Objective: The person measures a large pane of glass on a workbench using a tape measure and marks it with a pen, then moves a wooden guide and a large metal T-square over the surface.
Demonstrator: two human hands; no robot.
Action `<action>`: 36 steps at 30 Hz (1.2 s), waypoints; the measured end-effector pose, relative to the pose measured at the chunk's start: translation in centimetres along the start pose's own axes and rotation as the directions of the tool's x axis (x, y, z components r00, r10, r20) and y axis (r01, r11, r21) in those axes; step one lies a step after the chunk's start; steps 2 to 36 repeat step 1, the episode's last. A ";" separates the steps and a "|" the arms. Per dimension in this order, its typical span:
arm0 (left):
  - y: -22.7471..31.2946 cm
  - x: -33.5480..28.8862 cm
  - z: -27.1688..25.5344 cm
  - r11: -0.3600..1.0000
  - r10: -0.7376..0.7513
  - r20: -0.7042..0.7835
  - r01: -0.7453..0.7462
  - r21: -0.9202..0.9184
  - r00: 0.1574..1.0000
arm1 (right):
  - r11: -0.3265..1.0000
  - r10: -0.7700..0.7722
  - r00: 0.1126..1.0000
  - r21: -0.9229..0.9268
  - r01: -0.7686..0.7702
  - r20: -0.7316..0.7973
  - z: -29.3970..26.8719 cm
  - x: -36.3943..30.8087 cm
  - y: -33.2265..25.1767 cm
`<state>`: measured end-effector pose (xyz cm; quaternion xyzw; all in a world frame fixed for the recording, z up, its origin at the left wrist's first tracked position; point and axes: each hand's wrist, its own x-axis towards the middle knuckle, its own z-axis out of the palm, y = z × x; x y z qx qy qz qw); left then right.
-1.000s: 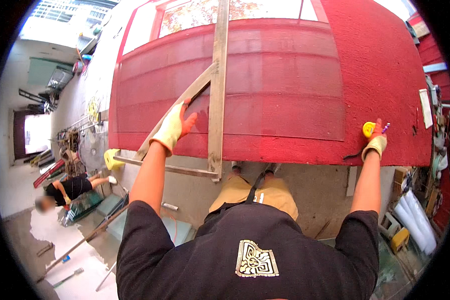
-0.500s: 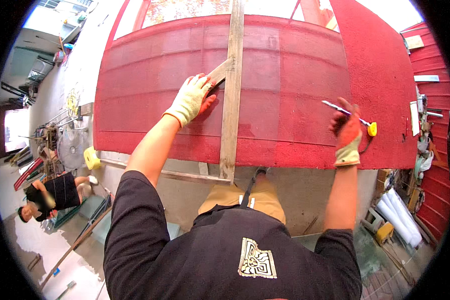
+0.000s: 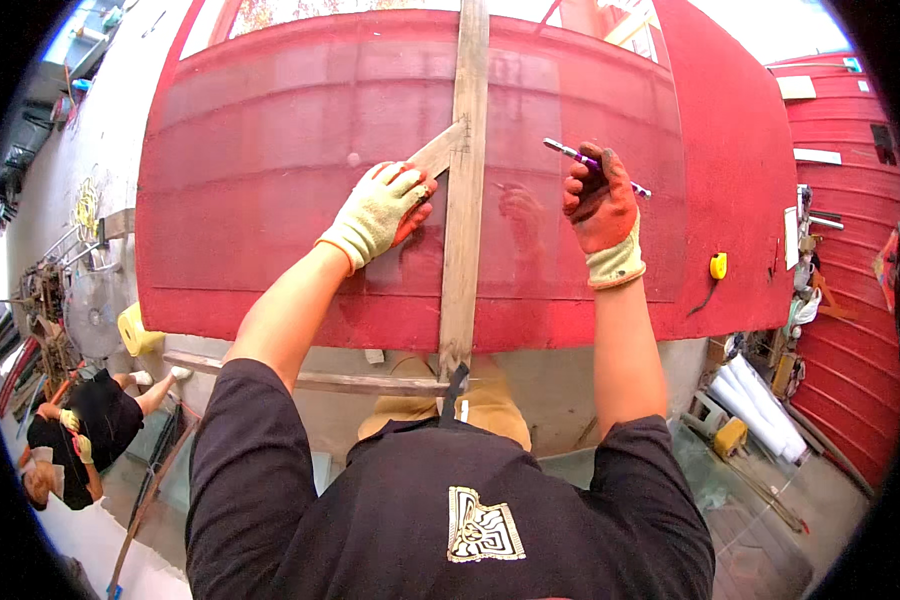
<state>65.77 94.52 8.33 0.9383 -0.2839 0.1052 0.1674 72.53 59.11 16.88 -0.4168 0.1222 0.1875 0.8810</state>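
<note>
A large clear glass sheet lies on a red cloth-covered table. Across it, from far to near, runs a wooden T-square with a slanted brace; its crosspiece sits along the near table edge. My left hand, in a cream glove with a red palm, is closed over the brace. To the right of the T-square, my right hand, gloved alike, is raised above the glass. It grips a pen-like glass cutter with a silver head and purple body, head pointing left. The hand's reflection shows in the glass.
A yellow tape measure rests on the red cloth at the right. White rolls lean on the floor at lower right. A yellow roll stands by the table's left corner. Another person is at far left, beyond the table.
My right hand, with the glass cutter, has moved left from beside the tape measure to over the glass. My left hand stays on the brace. The whole view has shifted slightly.
</note>
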 end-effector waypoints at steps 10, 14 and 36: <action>-0.3 0.0 0.3 1.000 0.002 0.001 -0.002 0.000 1.000 | 1.000 0.017 1.000 0.024 -0.018 0.017 -0.5 0.9 0.2; -0.3 0.0 0.3 1.000 0.002 0.001 -0.002 0.000 1.000 | 1.000 0.017 1.000 0.024 -0.018 0.017 -0.5 0.9 0.2; -0.3 0.0 0.3 1.000 0.002 0.001 -0.002 0.000 1.000 | 1.000 0.017 1.000 0.024 -0.018 0.017 -0.5 0.9 0.2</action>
